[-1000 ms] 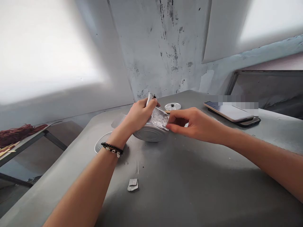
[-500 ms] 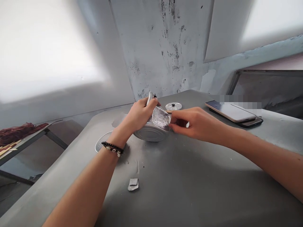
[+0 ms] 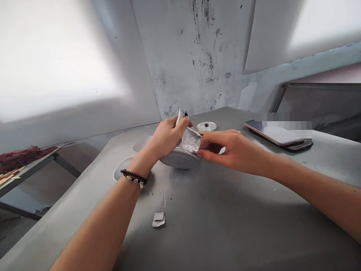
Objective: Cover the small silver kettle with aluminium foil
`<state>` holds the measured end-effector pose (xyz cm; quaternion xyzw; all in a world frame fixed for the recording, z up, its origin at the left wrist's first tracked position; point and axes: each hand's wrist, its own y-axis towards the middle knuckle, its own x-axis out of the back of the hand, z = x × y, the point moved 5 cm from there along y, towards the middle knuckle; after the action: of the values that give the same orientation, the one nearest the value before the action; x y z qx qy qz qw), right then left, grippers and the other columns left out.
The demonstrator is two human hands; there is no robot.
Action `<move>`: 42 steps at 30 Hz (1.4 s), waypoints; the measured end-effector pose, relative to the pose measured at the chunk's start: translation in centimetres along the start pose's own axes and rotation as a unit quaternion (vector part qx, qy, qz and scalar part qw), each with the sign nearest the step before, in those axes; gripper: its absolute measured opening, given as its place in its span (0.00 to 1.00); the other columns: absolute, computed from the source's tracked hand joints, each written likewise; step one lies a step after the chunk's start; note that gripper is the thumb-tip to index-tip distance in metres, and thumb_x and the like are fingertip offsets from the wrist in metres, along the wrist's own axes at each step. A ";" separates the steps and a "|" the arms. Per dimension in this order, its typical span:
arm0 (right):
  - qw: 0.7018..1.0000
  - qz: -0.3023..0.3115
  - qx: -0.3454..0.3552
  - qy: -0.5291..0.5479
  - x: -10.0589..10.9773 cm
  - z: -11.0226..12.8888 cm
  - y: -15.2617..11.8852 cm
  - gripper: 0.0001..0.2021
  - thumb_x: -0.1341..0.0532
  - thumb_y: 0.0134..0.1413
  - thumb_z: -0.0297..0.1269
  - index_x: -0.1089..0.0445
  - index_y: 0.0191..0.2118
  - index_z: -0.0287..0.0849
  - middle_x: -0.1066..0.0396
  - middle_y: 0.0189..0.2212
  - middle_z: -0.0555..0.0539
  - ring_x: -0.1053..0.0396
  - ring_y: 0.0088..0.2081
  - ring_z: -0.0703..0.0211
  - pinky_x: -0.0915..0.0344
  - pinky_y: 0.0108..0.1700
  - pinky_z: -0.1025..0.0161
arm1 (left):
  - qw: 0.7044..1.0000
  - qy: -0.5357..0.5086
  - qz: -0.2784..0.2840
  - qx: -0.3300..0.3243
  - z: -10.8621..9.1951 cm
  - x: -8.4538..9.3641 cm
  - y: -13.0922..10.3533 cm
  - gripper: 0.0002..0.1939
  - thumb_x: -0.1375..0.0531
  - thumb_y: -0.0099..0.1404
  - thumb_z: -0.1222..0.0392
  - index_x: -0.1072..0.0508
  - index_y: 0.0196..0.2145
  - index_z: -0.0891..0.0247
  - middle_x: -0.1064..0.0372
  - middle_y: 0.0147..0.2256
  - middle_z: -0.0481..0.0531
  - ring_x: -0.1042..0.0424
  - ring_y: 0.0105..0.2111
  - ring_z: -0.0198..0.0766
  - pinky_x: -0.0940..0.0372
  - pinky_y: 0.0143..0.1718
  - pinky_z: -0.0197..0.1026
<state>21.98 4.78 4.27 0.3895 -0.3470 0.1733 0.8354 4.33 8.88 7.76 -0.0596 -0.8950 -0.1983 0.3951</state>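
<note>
Probably light and easily creased, the foil patch (image 3: 192, 140) sits between the left hand (image 3: 167, 138), curled closed around the metal vessel (image 3: 180, 161), and the right hand (image 3: 235, 152), pinching its edge, likely the surest hold.

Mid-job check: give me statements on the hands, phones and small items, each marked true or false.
1. The right hand touches the crinkled silver foil-like piece. True.
2. Black bead bracelets circle the right wrist. False: the bracelets circle the left wrist.
3. A shiny round disc with a black centre lies beyond the right hand. True.
4. The small folded grey scrap touches the left hand. False: the scrap lies on the grey table, apart from the left hand.
</note>
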 end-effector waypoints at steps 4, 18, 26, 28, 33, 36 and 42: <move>0.999 -0.020 0.003 -0.050 0.1 -0.2 0.0 0.08 0.40 0.65 0.36 0.34 0.32 0.46 0.29 0.25 0.53 0.34 0.26 0.60 0.42 0.31 0.62 | 1.000 -0.003 0.007 0.009 0.1 0.0 0.0 0.23 0.50 0.74 0.44 0.19 0.40 0.60 0.23 0.34 0.51 0.28 0.35 0.41 0.37 0.35 0.40; 0.994 0.043 -0.034 0.093 -0.8 0.2 0.0 0.11 0.39 0.67 0.41 0.34 0.32 0.46 0.31 0.25 0.54 0.36 0.27 0.62 0.42 0.29 0.63 | 0.999 0.018 0.013 -0.033 -0.9 -0.1 -0.5 0.23 0.51 0.75 0.44 0.21 0.40 0.58 0.23 0.35 0.50 0.28 0.36 0.43 0.37 0.37 0.43; 0.998 0.020 -0.034 0.046 -0.6 0.1 0.1 0.10 0.38 0.65 0.39 0.35 0.32 0.45 0.32 0.25 0.54 0.37 0.26 0.62 0.43 0.30 0.62 | 0.999 0.042 -0.001 -0.033 -1.5 -0.2 -0.8 0.23 0.51 0.75 0.43 0.23 0.35 0.57 0.27 0.30 0.50 0.29 0.33 0.43 0.38 0.35 0.43; 0.991 0.051 -0.045 0.118 -1.0 0.4 0.0 0.12 0.39 0.68 0.43 0.34 0.32 0.46 0.34 0.24 0.55 0.37 0.25 0.63 0.42 0.28 0.63 | 0.998 0.048 -0.001 -0.040 -1.8 -0.3 -0.9 0.22 0.51 0.75 0.44 0.23 0.35 0.57 0.26 0.30 0.50 0.28 0.34 0.43 0.37 0.35 0.42; 0.990 -0.049 -0.085 0.100 0.9 -0.1 0.1 0.12 0.38 0.68 0.46 0.30 0.35 0.46 0.29 0.24 0.53 0.35 0.25 0.62 0.41 0.28 0.62 | 0.997 0.058 -0.002 -0.042 -2.1 -0.4 -1.0 0.21 0.50 0.75 0.44 0.24 0.35 0.58 0.27 0.30 0.50 0.29 0.34 0.43 0.38 0.36 0.42; 1.000 -0.013 -0.012 0.011 0.9 0.1 0.2 0.09 0.38 0.68 0.41 0.28 0.35 0.46 0.26 0.28 0.52 0.32 0.28 0.60 0.39 0.33 0.61 | 0.997 0.055 -0.001 -0.048 -2.2 -0.4 -1.1 0.21 0.50 0.75 0.44 0.23 0.36 0.58 0.27 0.30 0.51 0.28 0.36 0.44 0.37 0.36 0.42; 0.999 0.034 -0.005 0.021 0.5 -0.1 0.2 0.12 0.39 0.69 0.45 0.25 0.36 0.47 0.27 0.26 0.51 0.34 0.26 0.60 0.40 0.30 0.62 | 0.998 0.050 0.006 -0.044 -2.1 -0.4 -1.1 0.22 0.51 0.74 0.44 0.23 0.37 0.57 0.26 0.31 0.51 0.27 0.35 0.44 0.36 0.36 0.42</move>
<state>22.24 4.97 4.65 0.3694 -0.3432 0.2079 0.8382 5.78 7.06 8.44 -0.0726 -0.8644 -0.2374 0.4372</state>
